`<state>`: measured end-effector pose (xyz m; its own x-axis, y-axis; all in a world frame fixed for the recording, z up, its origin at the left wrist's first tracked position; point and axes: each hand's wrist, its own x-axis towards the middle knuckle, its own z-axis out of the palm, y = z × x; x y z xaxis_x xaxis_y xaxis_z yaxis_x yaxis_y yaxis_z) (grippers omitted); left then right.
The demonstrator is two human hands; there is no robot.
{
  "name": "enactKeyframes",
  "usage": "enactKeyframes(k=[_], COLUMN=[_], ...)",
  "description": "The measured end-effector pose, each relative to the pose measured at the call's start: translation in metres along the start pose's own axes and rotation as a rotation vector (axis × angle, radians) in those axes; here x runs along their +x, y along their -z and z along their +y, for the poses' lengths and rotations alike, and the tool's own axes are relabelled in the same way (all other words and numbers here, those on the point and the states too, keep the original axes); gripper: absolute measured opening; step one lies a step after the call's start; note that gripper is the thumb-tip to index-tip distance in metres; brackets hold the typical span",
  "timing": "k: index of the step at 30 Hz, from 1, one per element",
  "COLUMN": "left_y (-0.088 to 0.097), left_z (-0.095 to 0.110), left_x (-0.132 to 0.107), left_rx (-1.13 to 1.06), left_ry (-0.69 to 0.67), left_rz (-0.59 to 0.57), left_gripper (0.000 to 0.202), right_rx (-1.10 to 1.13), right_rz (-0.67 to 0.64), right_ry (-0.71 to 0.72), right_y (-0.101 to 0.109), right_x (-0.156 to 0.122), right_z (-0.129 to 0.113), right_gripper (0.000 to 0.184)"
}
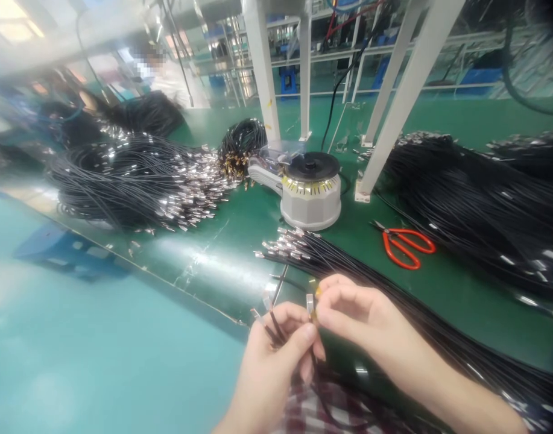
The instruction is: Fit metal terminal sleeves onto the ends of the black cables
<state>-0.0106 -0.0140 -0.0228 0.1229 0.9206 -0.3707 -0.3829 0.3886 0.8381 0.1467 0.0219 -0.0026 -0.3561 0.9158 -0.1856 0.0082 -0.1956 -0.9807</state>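
Closest to me, my left hand (271, 355) is curled shut around a few thin black cables (276, 328), thumb pressed over them, with their ends poking up past the fingers. Touching it, my right hand (353, 316) is closed to a pinch on one silver connector (309, 303), with a small yellow piece (319, 291) at the fingertips; I cannot tell what that piece is. I judge I am working on this single cable end. The next move calls for a steady left grip and fine fingertip control. The connector sits between both thumbs, near the loose cable bundle (303, 250) on the green table (439, 295).
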Motion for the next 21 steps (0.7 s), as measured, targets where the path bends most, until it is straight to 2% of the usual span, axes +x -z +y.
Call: enactKeyframes(k=[9, 21], left_y=[-0.0017, -0.0015], left_z=[0.0012, 0.001], left_x=[-0.0011, -0.002], left_rx=[-0.014, 0.008], left_ry=[0.032, 0.038], left_rz=[0.007, 0.018], left_gripper=[0.026, 0.023], right_rx=[-0.136, -0.166], right_rz=[0.049, 0.065], right_ry=[0.039, 0.03], right_y=[-0.0015, -0.0036], right_x=[0.0017, 0.0027], right_z=[-0.003, -0.0028], right_gripper=[0.017, 0.018])
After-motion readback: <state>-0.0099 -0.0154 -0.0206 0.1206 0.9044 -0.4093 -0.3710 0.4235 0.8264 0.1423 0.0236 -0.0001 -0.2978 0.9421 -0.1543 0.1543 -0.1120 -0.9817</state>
